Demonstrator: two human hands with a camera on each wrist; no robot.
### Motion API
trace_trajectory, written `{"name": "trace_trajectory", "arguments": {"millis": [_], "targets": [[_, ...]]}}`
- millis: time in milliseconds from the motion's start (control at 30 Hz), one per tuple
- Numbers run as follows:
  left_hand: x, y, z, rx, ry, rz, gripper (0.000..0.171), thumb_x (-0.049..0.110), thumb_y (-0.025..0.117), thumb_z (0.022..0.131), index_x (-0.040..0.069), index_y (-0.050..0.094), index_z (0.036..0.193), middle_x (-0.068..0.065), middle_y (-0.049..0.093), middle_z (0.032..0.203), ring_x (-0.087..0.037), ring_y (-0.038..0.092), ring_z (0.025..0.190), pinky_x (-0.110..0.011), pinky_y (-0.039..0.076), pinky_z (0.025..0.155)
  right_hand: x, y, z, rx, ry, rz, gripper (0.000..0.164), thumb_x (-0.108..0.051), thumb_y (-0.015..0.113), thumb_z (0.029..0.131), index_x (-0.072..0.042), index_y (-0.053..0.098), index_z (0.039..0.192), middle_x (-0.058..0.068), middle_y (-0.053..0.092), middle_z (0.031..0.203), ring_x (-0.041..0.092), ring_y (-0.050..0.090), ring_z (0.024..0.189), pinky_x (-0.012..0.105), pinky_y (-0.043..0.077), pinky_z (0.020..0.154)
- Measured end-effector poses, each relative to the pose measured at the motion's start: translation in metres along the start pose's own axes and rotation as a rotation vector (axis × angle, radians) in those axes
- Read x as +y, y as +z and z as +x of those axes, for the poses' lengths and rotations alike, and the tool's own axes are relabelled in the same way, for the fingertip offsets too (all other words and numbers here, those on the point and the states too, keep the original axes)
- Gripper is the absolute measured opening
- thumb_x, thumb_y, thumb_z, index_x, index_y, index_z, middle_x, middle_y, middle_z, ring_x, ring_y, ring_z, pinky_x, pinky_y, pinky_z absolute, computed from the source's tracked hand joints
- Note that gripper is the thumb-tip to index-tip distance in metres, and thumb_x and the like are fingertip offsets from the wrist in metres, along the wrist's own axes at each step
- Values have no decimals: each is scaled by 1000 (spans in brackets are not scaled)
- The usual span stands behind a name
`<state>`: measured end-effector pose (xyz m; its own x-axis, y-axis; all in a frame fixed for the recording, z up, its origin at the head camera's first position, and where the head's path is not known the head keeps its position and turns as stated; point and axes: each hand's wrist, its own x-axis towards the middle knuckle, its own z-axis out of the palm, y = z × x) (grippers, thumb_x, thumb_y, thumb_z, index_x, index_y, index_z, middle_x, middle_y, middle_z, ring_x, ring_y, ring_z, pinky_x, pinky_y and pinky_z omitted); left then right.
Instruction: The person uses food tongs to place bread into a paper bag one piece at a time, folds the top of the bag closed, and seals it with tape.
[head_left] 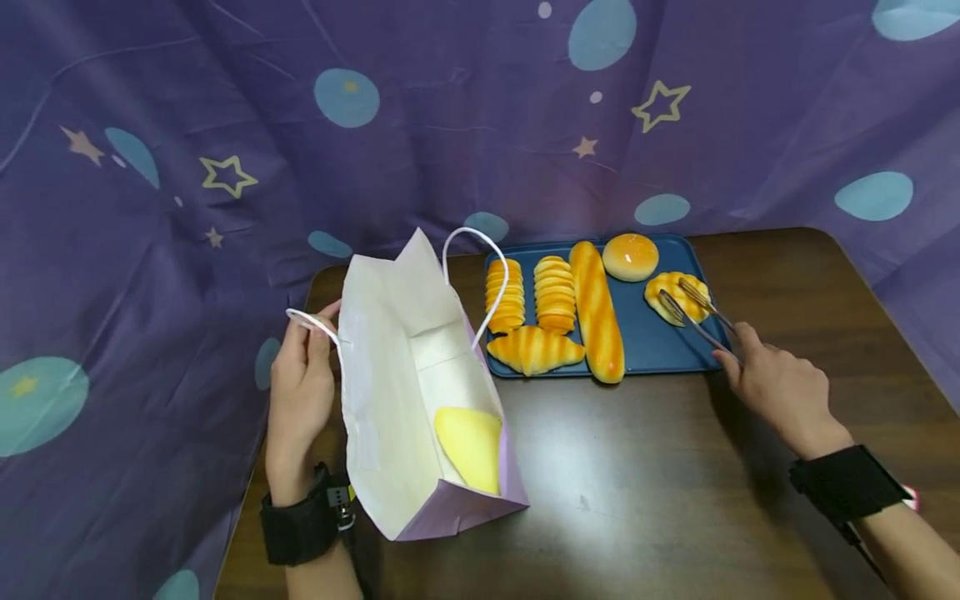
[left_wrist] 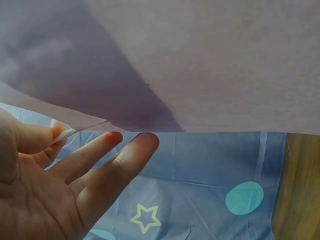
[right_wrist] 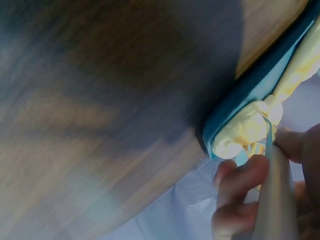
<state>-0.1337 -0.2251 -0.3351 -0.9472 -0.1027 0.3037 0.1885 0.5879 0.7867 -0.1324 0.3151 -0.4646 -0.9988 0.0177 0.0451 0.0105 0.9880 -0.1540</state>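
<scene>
A white-lined paper bag, light purple outside, stands with its mouth toward me and a yellow wedge-shaped piece inside. My left hand is at its left side, thumb and finger pinching the white cord handle while other fingers extend along the bag's wall. My right hand grips metal tongs. Their two spread tips rest over a knobbly, golden round bread at the right end of the blue tray. In the right wrist view the tongs reach down to that bread.
Also on the tray are two ridged rolls, a croissant, a long loaf and a round bun. The long loaf overhangs the front rim. A patterned purple curtain hangs behind the brown wooden table.
</scene>
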Motion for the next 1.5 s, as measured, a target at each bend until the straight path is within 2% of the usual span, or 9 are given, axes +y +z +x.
{"name": "trace_trajectory", "arguments": {"millis": [100, 267, 533, 700, 800, 1000, 1300, 1500], "targets": [[0, 2, 1, -9, -5, 1, 36, 30, 35, 106, 1, 55, 114, -6, 55, 141, -21, 49, 124, -50, 40, 98, 2, 3, -1, 25, 0, -3, 48, -36, 52, 99, 2, 42, 126, 7, 36, 53, 22, 33, 40, 31, 23, 33], [1, 4, 0, -19, -7, -1, 43, 31, 36, 106, 6, 53, 136, -9, 56, 139, -24, 52, 119, -52, 41, 97, 6, 6, -5, 30, 11, 16, 44, -34, 53, 98, 2, 43, 122, 7, 37, 54, 21, 33, 41, 31, 23, 33], [2, 5, -2, -26, -6, -29, 42, 28, 37, 106, 6, 52, 138, -12, 58, 136, -25, 54, 110, -49, 40, 94, 8, 7, -12, 29, 46, 42, 48, -40, 46, 101, 1, 43, 126, 8, 39, 55, 23, 35, 41, 33, 24, 33], [4, 3, -4, -16, -10, -25, 41, 28, 37, 106, 10, 53, 139, -13, 60, 133, -24, 55, 109, -49, 40, 94, 6, 2, -12, 44, 52, 73, 51, -42, 45, 101, 2, 44, 128, 8, 39, 55, 21, 34, 41, 32, 23, 33], [4, 2, -4, -6, -10, -19, 41, 29, 38, 106, 11, 53, 138, -13, 61, 131, -25, 55, 109, -50, 40, 94, 2, -5, -10, 87, 34, 96, 51, -40, 46, 101, 2, 46, 128, 8, 41, 55, 21, 34, 41, 32, 23, 32], [3, 2, -4, 6, -10, -14, 41, 29, 37, 106, 10, 53, 138, -12, 61, 132, -25, 56, 110, -51, 40, 96, -13, -28, -8, 222, -64, 134, 42, -32, 53, 99, 1, 49, 125, 8, 41, 51, 21, 33, 38, 32, 22, 31], [5, 2, -4, 4, -2, -22, 43, 32, 36, 106, 9, 52, 139, -12, 59, 134, -25, 56, 112, -51, 41, 96, -43, -66, -9, 342, -172, 183, 40, -27, 57, 97, -2, 52, 128, 8, 43, 50, 17, 30, 36, 31, 20, 33], [6, 2, -4, 4, -6, -21, 42, 31, 36, 106, 11, 52, 139, -11, 59, 135, -25, 55, 114, -52, 40, 97, -61, -91, -15, 396, -218, 279, 42, -21, 61, 95, -2, 54, 131, 8, 45, 54, 10, 28, 38, 30, 21, 38]]}}
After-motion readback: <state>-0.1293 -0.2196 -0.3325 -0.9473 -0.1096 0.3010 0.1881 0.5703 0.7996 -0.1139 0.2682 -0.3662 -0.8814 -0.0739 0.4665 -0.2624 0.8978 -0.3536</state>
